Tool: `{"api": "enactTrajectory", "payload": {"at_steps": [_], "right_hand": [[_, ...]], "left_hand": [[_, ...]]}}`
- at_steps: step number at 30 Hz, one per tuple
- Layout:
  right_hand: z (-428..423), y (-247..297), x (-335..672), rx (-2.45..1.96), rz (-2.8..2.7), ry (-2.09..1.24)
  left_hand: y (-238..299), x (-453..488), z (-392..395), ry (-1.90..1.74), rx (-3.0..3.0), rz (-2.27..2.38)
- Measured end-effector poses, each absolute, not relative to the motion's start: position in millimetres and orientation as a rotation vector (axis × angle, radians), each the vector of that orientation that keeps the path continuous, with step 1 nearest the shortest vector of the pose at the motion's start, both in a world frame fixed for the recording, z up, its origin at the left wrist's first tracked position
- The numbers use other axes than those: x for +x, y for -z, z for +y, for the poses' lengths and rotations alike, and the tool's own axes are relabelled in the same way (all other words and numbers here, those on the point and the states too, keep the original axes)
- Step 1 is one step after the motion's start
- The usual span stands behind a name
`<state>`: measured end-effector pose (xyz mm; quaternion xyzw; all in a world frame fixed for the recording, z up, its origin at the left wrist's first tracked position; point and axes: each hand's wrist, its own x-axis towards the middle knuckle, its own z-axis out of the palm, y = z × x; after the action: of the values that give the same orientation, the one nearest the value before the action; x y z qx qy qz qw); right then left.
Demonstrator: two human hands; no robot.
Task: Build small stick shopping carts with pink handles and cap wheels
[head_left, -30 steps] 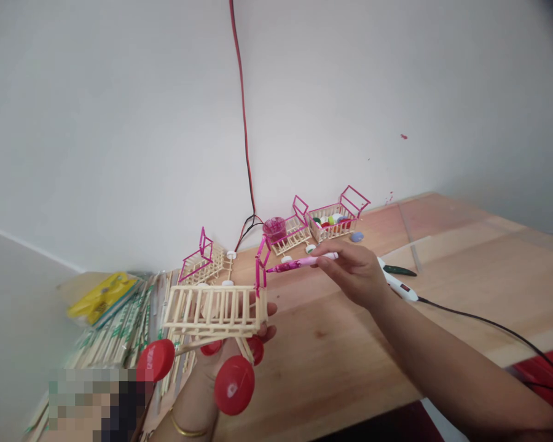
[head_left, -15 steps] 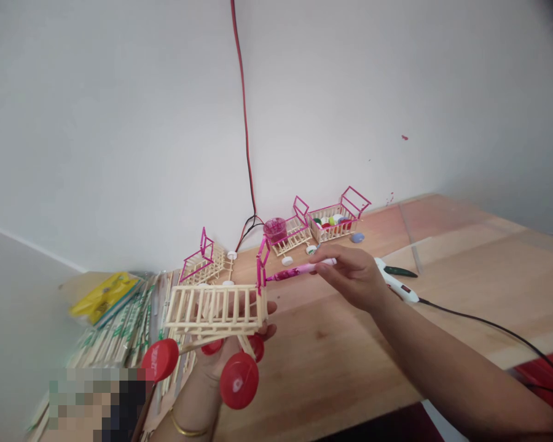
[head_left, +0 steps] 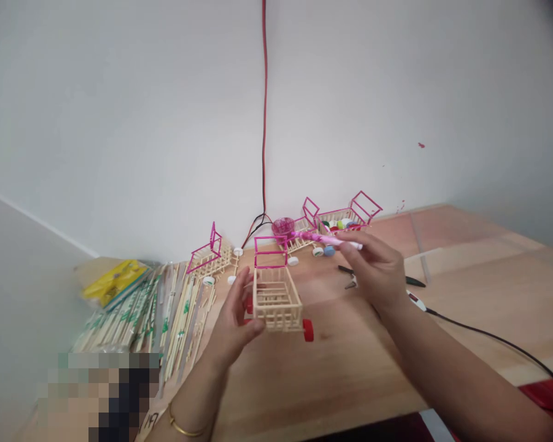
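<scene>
My left hand (head_left: 234, 322) grips a small cart (head_left: 277, 305) made of wooden sticks, with red bottle-cap wheels and a pink-painted handle frame at its far end. The thumb lies along the cart's near left corner. In my right hand (head_left: 378, 267) is a paintbrush (head_left: 329, 239), pinched between thumb and fingers, its handle white and smeared pink. The brush points left, and its tip is close to the top of the handle frame; whether they touch I cannot tell. Just behind stands a clear cup of pink paint (head_left: 283, 228).
Three more carts stand by the wall: a left one (head_left: 211, 256), a middle one (head_left: 299, 236) and a right one (head_left: 341, 219) holding bottle caps. Bundled sticks (head_left: 129, 310) and a yellow packet (head_left: 113, 283) lie left. Pliers (head_left: 415, 282) and a corded white tool (head_left: 416, 301) lie right.
The cart has been turned and lowered, so its end now faces me and its handle points away. My right hand has raised the brush slightly. The view has shifted a little.
</scene>
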<state>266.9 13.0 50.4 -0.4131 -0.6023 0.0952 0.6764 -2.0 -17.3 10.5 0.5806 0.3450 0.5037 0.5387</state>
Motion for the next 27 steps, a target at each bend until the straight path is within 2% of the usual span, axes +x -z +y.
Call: {"api": "enactTrajectory", "payload": {"at_steps": [5, 16, 27], "right_hand": [[11.6, -44.9, 258.9, -0.754, -1.740, -0.224], [6.6, -47.3, 243.3, -0.604, -1.818, -0.082], [-0.1, -37.1, 235.3, -0.566, -1.851, -0.053]], "left_hand": [[-9.8, -0.3, -20.9, -1.111, 1.716, 1.034], [-10.4, 7.4, -24.9, -1.146, 2.314, 1.412], [-5.6, 17.5, -32.8, -1.239, 2.402, 1.574]]}}
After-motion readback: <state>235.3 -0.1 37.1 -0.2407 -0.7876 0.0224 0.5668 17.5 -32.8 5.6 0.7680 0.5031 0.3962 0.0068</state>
